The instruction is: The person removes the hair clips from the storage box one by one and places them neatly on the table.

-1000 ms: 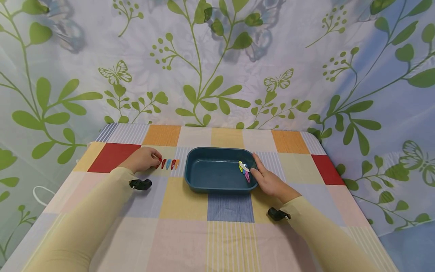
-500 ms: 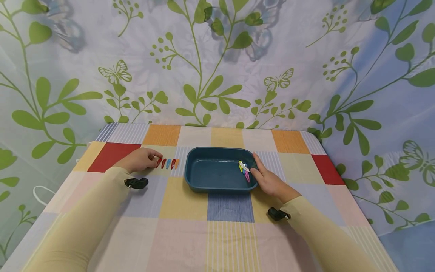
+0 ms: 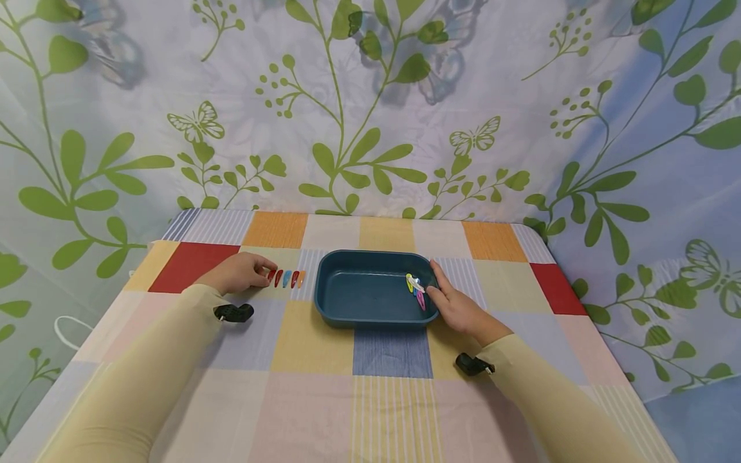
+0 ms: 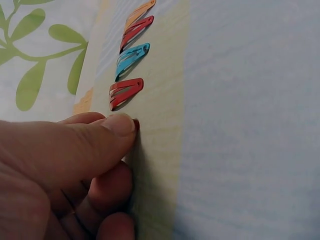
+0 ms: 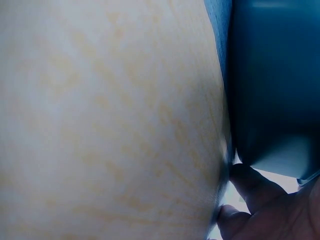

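My left hand (image 3: 238,272) is at the left end of a short row of snap hair clips. In the left wrist view its thumb and forefinger pinch a red hair clip (image 4: 136,124), mostly hidden under the thumb. Beside it lie another red clip (image 4: 126,93), a blue clip (image 4: 132,61), a third red clip (image 4: 136,33) and an orange clip (image 4: 140,12). My right hand (image 3: 460,310) grips the right end of a dark teal tray (image 3: 347,321), thumb over the rim. Inside, near that thumb, a small pile of yellow, white, blue and pink hair clips (image 3: 416,287) lies.
A patchwork-patterned tablecloth (image 3: 312,411) covers the table. Behind it hangs a curtain (image 3: 231,173) with green leaves and butterflies. A white cable loop (image 3: 65,331) shows past the table's left edge.
My left hand has drawn slightly left, and its fingers stay at the leftmost red clip, which now lines up with the row. The right hand and tray have not moved.
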The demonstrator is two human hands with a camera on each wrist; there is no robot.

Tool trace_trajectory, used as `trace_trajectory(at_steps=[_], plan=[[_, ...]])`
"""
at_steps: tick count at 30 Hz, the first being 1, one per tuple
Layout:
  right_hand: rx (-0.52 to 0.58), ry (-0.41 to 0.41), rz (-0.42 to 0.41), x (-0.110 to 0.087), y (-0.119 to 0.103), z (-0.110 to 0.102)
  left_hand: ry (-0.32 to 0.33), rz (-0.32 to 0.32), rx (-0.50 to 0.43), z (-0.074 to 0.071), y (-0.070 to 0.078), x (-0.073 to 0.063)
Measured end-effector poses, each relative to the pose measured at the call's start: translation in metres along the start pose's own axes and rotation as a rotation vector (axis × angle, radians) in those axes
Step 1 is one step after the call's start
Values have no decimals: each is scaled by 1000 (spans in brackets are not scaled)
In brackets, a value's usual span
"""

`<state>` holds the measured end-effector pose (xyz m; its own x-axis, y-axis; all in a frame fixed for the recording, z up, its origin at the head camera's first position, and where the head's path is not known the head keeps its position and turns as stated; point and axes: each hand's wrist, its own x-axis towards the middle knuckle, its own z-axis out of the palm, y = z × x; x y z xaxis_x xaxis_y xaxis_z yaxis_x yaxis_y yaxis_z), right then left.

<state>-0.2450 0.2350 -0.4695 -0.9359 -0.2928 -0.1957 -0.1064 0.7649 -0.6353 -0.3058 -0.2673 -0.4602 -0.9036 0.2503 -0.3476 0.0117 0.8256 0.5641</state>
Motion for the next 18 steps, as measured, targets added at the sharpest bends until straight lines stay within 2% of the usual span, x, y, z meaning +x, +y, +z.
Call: trace_trajectory(at_steps=[18], plan=[[10, 0, -9, 0, 1, 0, 20, 15, 37, 1, 2, -2]])
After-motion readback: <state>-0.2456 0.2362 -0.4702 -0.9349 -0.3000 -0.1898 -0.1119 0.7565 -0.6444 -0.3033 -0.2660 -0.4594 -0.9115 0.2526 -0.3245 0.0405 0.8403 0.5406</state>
